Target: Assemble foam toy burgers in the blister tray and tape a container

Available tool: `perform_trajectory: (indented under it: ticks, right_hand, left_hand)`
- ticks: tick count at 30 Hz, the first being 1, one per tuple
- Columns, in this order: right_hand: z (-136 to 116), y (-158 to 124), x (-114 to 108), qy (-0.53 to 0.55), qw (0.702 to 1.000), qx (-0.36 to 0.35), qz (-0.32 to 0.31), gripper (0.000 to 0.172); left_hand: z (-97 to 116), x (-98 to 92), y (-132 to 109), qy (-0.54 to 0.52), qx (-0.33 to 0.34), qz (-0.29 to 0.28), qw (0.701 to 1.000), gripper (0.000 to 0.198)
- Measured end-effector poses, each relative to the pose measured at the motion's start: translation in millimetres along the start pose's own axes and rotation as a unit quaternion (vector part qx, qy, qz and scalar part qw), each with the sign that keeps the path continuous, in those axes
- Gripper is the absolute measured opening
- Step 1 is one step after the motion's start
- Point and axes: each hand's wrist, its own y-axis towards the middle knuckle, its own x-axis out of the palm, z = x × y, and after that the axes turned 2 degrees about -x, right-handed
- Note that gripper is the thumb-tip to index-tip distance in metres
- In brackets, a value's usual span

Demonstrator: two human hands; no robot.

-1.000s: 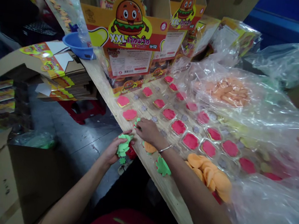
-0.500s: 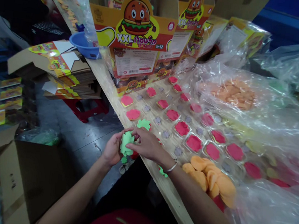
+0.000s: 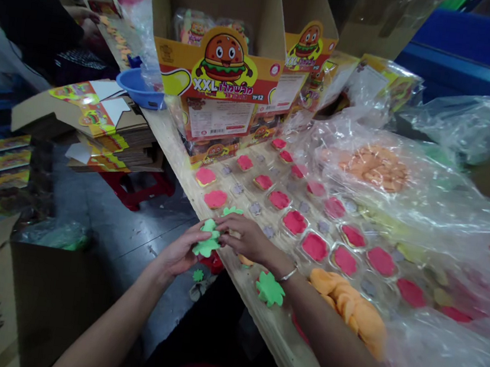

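My left hand (image 3: pixel 180 253) holds a green, wavy-edged, lettuce-shaped marshmallow (image 3: pixel 208 243) just off the table's front edge, thumb across its face. The curled fingers of my right hand (image 3: pixel 246 237) grip its right side; their tips are partly hidden. Behind my hands, another green piece (image 3: pixel 232 211) shows on the table (image 3: pixel 235 265). Below my right wrist lies a green scalloped marshmallow (image 3: pixel 270 289) near the edge. Clear plastic trays holding pink wavy pieces (image 3: pixel 295 222) stand in rows beyond my hands. Orange round pieces (image 3: pixel 347 300) are heaped beside my right forearm.
Printed burger display boxes (image 3: pixel 221 85) stand at the back, beside a blue basin (image 3: pixel 138 88). Clear plastic bags (image 3: pixel 453 191) cover the right side. Folded cartons (image 3: pixel 127 154) rest on a red stool (image 3: pixel 136 194) at left. An open carton (image 3: pixel 47 302) sits lower left. Another person's hand (image 3: pixel 86 24) is far left.
The green marshmallow in my hands has turned and tilted. My right thumb has come off its face, and my left thumb now lies across it. The view has shifted slightly.
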Motion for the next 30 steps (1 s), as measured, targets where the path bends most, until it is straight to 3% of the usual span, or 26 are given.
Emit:
perform_trajectory:
  ticks: [2, 5, 7, 9, 12, 15, 18, 20, 23, 30]
  right_hand:
    - [9, 6, -2, 0.083, 0.993, 0.072, 0.034, 0.014]
    - [12, 13, -3, 0.171, 0.969, 0.168, 0.062, 0.022]
    - [8, 16, -3, 0.167, 0.973, 0.156, 0.031, 0.023]
    - [4, 17, -1, 0.111, 0.989, 0.097, -0.006, 0.033]
    - [8, 21, 4, 0.060, 0.997, 0.049, 0.007, 0.018]
    - [25, 33, 5, 0.122, 0.982, 0.123, 0.072, 0.012]
    - [46, 55, 2, 0.165, 0.958, 0.201, 0.119, 0.013]
    - [56, 71, 0, 0.117, 0.966, 0.205, 0.106, 0.012]
    - [63, 92, 1, -0.039, 0.978, 0.195, 0.059, 0.016]
    - [56, 97, 14, -0.282, 0.934, 0.220, -0.014, 0.025]
  left_hand:
    - [2, -2.3, 1, 0.026, 0.012, -0.016, 0.999, 0.049]
    - [3, -5.8, 6, 0.029, 0.025, 0.015, 0.999, 0.046]
    - [4, -9.0, 11, 0.009, 0.009, 0.041, 0.999, 0.030]
    - [6, -12.2, 14, -0.013, -0.028, 0.053, 0.998, 0.012]
    - [9, -15.7, 14, -0.030, -0.071, 0.023, 0.997, 0.017]
    - [10, -18.5, 11, -0.012, -0.048, -0.015, 0.999, 0.021]
    - [10, -24.0, 10, 0.019, -0.020, 0.006, 1.000, 0.037]
    - [11, -28.7, 11, 0.032, -0.015, 0.029, 0.999, 0.039]
    - [15, -34.7, 9, 0.046, -0.001, 0.044, 0.998, 0.039]
    - [29, -39.9, 3, 0.026, 0.024, 0.073, 0.997, 0.043]
